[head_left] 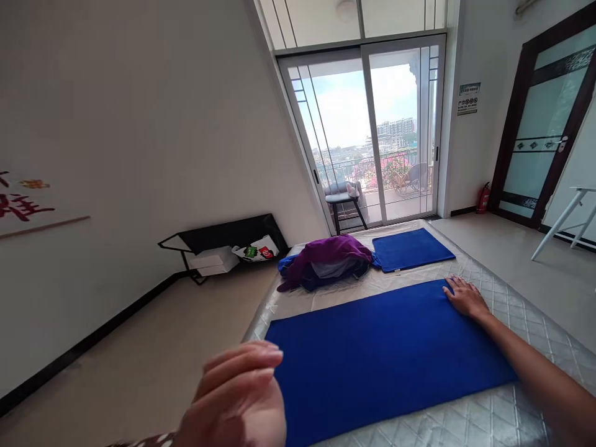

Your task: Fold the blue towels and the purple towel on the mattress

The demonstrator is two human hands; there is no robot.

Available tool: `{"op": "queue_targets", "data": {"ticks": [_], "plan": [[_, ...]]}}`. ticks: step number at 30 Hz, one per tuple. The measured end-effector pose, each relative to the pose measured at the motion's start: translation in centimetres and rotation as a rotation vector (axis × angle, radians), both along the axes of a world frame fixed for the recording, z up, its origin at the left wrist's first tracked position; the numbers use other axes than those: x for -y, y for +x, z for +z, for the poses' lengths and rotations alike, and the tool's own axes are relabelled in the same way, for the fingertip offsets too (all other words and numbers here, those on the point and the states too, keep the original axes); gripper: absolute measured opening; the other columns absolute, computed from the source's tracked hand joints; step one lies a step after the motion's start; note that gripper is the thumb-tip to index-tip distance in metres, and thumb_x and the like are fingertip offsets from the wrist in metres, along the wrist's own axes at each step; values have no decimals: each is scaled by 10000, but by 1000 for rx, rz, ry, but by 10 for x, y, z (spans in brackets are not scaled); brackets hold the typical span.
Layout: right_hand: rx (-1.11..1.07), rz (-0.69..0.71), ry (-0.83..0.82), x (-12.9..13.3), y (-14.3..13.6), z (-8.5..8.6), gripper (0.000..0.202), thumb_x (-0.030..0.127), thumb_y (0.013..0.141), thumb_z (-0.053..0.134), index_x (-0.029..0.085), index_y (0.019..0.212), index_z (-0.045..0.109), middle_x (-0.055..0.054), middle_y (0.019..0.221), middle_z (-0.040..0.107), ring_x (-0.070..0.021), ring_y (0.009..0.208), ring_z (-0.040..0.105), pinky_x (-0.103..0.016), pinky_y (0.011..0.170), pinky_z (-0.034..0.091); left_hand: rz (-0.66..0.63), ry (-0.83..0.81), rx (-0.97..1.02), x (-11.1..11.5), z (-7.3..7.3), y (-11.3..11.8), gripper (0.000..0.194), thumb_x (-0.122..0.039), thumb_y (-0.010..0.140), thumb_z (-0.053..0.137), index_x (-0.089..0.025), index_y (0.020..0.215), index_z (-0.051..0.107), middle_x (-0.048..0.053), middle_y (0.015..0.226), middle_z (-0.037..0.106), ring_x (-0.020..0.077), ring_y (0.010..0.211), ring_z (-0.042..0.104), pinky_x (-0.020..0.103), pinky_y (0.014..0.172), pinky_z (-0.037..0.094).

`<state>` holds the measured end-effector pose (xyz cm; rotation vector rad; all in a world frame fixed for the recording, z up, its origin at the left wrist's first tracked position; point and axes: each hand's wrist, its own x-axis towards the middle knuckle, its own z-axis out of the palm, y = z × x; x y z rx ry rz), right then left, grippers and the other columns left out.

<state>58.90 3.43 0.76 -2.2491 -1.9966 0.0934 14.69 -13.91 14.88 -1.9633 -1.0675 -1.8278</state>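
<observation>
A large blue cloth (372, 354) lies flat on a quilted, silvery mattress (503, 298). My right hand (465, 297) rests with spread fingers on the cloth's far right corner and the mattress beside it. Close to the camera, my left hand (242, 397) is raised at the cloth's near left side, fingers curled loosely with a gap to the thumb and nothing visible between them. Farther back lie a smaller blue cloth (412, 249) and, to its left, a crumpled pile of purple and blue fabric (333, 261).
Against the left wall stands a black rack (223, 234) with white boxes (214, 261) and a printed bag (256, 249). Behind the mattress are sliding glass doors (367, 136). A fire extinguisher (483, 198) and a white-legged table (563, 220) are at the right.
</observation>
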Motion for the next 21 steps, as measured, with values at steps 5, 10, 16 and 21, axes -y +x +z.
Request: {"op": "queue_targets", "data": {"ticks": [5,10,16,21], "plan": [[4,12,13,-1,1,-1,623,474,996,217,217,1527,416,-75,1605,389,-244,1494,308,-485,1212,245,54,-510,-336,-87,-47,16,343,-385,1019,409,-224,1081,705,72,1094,724,220,1042,662,397,937,547],[4,32,27,-2,5,-5,632,478,989,209,219,1528,416,-79,1603,390,-265,1491,313,-515,1202,266,402,-1026,-606,-132,-126,-51,463,-402,1009,400,-160,1339,615,137,1467,549,281,1378,476,451,1159,363],[25,20,19,-6,7,-10,628,476,986,222,239,1543,391,-68,1609,382,-263,1490,313,-508,1206,261,522,-1201,-692,-127,-157,-140,583,-469,1033,303,-213,1555,354,126,1617,324,286,1494,288,484,1215,231],[60,-13,-69,-6,4,2,618,422,987,234,226,1559,363,-72,1627,344,-263,1494,305,-520,1202,258,553,-1176,-707,-129,-165,-148,608,-495,1035,272,-225,1580,287,132,1637,272,273,1510,245,481,1227,191]]}}
